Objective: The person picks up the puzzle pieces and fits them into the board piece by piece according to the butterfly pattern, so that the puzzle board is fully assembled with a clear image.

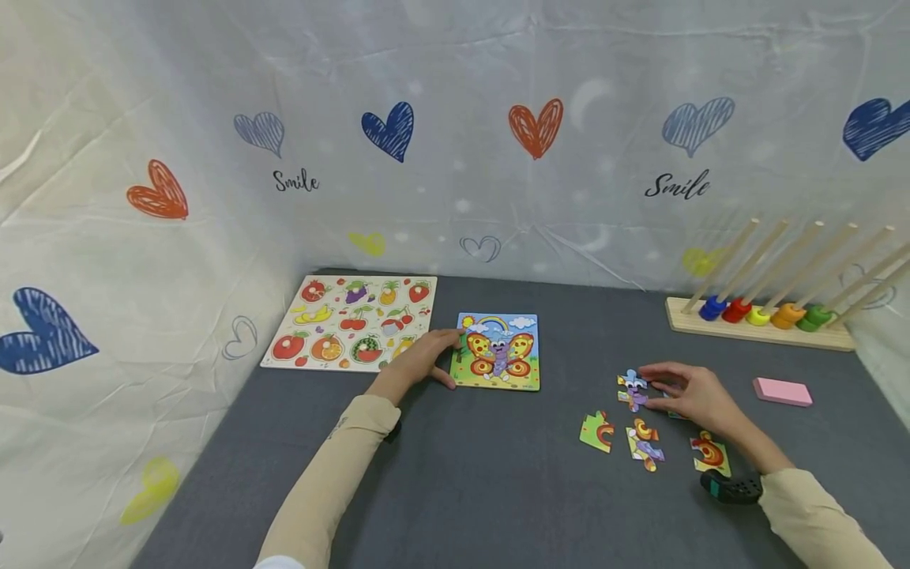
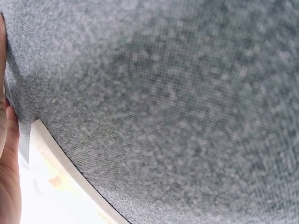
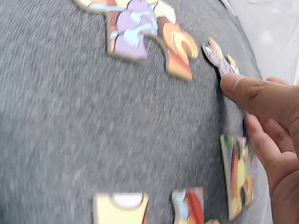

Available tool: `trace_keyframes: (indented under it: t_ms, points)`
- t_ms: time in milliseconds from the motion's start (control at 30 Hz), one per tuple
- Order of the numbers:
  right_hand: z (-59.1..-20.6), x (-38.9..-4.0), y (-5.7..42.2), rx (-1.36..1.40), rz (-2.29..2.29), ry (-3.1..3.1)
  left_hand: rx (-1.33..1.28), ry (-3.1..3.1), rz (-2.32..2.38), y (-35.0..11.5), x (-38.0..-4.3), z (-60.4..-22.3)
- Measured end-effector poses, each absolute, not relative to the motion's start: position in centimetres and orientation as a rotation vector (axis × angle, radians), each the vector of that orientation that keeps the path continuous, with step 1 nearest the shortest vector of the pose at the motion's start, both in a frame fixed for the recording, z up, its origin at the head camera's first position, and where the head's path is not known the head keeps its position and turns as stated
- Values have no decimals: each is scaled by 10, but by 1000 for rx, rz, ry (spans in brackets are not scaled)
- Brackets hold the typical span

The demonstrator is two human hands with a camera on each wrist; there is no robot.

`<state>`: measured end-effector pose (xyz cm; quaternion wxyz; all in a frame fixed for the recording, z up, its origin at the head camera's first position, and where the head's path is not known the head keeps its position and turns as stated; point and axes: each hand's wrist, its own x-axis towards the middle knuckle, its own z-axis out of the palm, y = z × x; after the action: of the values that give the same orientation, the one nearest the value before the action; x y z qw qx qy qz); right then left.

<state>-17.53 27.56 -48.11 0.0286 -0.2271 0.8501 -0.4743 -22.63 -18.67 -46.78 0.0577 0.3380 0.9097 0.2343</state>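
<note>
My left hand rests at the left edge of a square butterfly puzzle board, fingers on its side and thumb by the lower corner. Only a sliver of that hand shows in the left wrist view. With thumb and fingers, my right hand pinches a purple-and-blue puzzle piece. Another piece lies below the right hand, partly covered in the head view. Nearby on the table are a green piece, a purple body piece and an orange-swirled piece.
A fruit puzzle board lies at the back left, just past the left hand. A pink block sits right of the right hand. At the back right stands a wooden peg rack with coloured rings and tall slanted rods. Printed curtains border the table.
</note>
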Motion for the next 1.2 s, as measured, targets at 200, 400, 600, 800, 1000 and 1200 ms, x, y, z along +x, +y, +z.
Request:
trace_keyframes:
  t_ms: [200, 400, 600, 800, 1000, 1200]
  points:
    - [-478, -177, 266, -728, -1435, 2636, 1042, 2753, 726, -187, -226, -471]
    - [-480, -180, 262, -687, -1460, 2605, 1021, 2746, 750, -187, -225, -472]
    - [-480, -181, 265, -501, -1434, 2534, 1004, 2742, 757, -187, -224, -470]
    - [-480, -186, 277, -374, -1610, 2219, 998, 2734, 748, -187, -225, -471]
    - [-485, -189, 280, -412, -1721, 2069, 1007, 2736, 755, -186, -226, -473]
    - [-483, -194, 268, -346, -1735, 2066, 1005, 2752, 746, -187, -224, -468]
